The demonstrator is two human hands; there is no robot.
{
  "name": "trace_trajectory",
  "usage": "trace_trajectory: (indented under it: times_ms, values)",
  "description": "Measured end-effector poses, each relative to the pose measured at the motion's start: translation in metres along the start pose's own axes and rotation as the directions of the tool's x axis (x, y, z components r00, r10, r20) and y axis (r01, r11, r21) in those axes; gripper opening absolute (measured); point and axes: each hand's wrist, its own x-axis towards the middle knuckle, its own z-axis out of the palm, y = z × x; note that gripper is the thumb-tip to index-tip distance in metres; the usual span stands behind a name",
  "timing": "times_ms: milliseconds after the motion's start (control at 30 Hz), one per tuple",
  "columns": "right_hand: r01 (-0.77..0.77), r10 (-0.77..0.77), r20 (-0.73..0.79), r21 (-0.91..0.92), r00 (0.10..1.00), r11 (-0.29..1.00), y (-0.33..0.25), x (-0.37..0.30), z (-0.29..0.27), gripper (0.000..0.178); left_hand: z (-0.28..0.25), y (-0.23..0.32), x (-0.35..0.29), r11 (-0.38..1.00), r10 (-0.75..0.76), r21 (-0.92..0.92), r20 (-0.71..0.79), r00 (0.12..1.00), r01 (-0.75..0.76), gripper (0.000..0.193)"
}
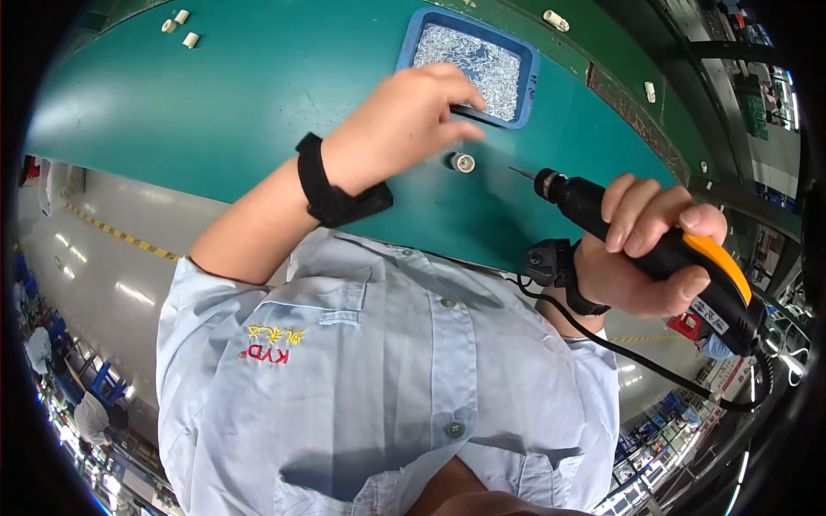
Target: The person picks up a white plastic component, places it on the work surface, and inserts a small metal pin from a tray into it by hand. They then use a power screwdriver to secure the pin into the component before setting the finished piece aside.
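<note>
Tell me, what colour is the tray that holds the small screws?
The tray is blue, seen best in the head view, beyond the left hand.

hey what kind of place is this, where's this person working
Most likely a factory assembly station. The right hand grips a black and orange electric screwdriver over a green work surface, and the left hand reaches by a blue rectangular tray of small silver screws.

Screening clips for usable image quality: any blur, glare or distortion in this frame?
Head view: strong fisheye bending and black corners; left hand fingertips motion-blurred near the blue tray; soft sheen on the green table; right hand and electric screwdriver sharp.
</note>
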Motion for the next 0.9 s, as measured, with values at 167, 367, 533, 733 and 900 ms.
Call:
trace_trajectory:
  times_ms: [167, 367, 533, 733, 900]
  values:
    - [-0.022, 0.019, -0.028, -0.110, 0.999, 0.994, 0.007, -0.014, -0.003, 0.039, -0.007, -0.034, 0.042, 0.919, 0.119, 0.372, 0.045, 0.992, -0.127, 0.018]
    - [-0.074, 0.065, -0.099, -0.095, 0.993, 0.993, -0.005, -0.015, -0.005, 0.044, -0.008, -0.034, 0.054, 0.924, 0.144, 0.349, 0.052, 0.988, -0.153, 0.011]
    - [-0.063, 0.054, -0.090, -0.099, 0.994, 0.993, -0.004, -0.012, -0.006, 0.045, -0.011, -0.028, 0.054, 0.963, 0.058, 0.265, -0.027, 0.998, -0.049, 0.006]
    - [-0.065, 0.060, -0.053, -0.100, 0.997, 0.993, -0.003, -0.010, -0.002, 0.046, -0.014, -0.030, 0.053, 0.966, 0.020, 0.259, -0.026, 0.999, -0.013, 0.007]
    - [-0.074, 0.066, -0.068, -0.122, 0.995, 0.990, -0.004, -0.009, -0.001, 0.045, -0.012, -0.029, 0.049, 0.978, 0.044, 0.207, -0.056, 0.997, -0.031, 0.009]
